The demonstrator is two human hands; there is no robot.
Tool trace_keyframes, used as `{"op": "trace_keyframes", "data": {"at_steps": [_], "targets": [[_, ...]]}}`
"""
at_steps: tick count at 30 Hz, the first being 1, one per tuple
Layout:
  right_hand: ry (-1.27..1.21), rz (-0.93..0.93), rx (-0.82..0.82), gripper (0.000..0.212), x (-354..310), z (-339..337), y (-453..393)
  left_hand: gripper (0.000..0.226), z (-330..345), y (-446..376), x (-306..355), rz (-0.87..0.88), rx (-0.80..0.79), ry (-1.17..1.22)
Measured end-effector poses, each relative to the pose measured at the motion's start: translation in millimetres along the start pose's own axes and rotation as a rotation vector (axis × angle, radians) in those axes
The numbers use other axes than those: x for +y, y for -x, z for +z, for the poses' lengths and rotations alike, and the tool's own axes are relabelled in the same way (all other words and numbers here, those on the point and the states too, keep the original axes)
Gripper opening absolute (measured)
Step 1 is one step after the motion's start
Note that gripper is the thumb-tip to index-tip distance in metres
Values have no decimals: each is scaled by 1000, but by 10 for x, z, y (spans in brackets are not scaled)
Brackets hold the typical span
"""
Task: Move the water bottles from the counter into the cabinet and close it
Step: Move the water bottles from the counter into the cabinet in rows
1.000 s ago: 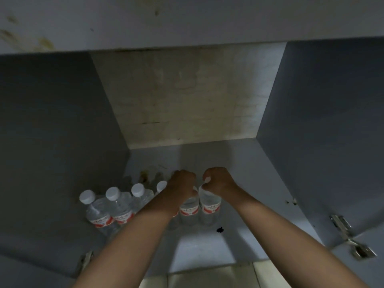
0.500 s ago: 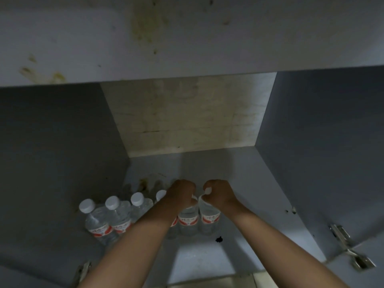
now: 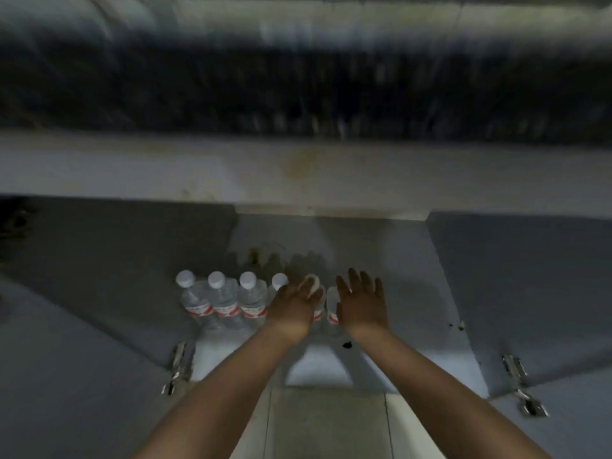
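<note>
the cabinet (image 3: 381, 246) stands open low in front of the person, its grey floor stained brown near the back, a black speck (image 3: 346, 344) on the floor near the front edge. metal hinges show at both sides: the left hinge (image 3: 177, 367) and the right hinge (image 3: 516, 376). above the opening runs a pale stained front rail (image 3: 298, 167), and over it a dark, heavily blurred band that cannot be made out. pale floor tiles (image 3: 328, 425) lie below the forearms.

the water bottles (image 3: 225, 298) stand upright in a row on the cabinet floor, left of centre, touching one another, white caps up. the last two bottles at the right end sit partly behind the hands.

the left hand (image 3: 296, 301) hovers at the cap of one bottle, its fingers (image 3: 318, 293) loose and only slightly bent, blurred; whether they touch the cap cannot be told. the right hand (image 3: 361, 303) is spread flat, released, grasping nothing, just right of the last bottle.

the labels are red and white bands; their writing is too small to read.
</note>
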State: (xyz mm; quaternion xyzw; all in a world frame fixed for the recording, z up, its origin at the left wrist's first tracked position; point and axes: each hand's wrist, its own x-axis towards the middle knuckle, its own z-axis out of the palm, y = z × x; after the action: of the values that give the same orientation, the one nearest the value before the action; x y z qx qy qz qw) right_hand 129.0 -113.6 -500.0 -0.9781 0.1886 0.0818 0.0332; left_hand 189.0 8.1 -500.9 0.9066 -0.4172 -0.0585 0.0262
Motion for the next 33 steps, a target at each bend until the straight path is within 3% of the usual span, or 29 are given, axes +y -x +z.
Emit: {"op": "trace_keyframes", "data": {"at_steps": [2, 3, 6, 12, 18, 22, 28, 33], "targets": [[51, 5, 131, 56, -101, -301, 234, 42, -282, 266, 89, -16, 82, -32], [60, -21, 172, 55, -137, -440, 360, 45, -408, 401, 122, -66, 21, 0], [-29, -119, -74, 55, -224, -692, 745, 53, -624, 808, 199, -267, -251, 137], [-122, -195, -194, 53, -509, -1467, 1528, 51, -1515, 1785, 324, -436, -355, 168], [-158, -273, -197, 51, -926, -2612, 1963, 51, -2747, 2323, 320, -567, -243, 186], [-216, -398, 74, 54, -1206, -3440, 2052, 50, -3502, 2512, 125, -644, -94, 125], [-378, -449, 294, 42, -1544, -4131, 1836, 49, -4192, 2647, -388, -700, 72, 89], [-373, -311, 151, 44, -1908, -4450, 1200, 50, -4435, 2434, -1007, -658, 107, 54]]}}
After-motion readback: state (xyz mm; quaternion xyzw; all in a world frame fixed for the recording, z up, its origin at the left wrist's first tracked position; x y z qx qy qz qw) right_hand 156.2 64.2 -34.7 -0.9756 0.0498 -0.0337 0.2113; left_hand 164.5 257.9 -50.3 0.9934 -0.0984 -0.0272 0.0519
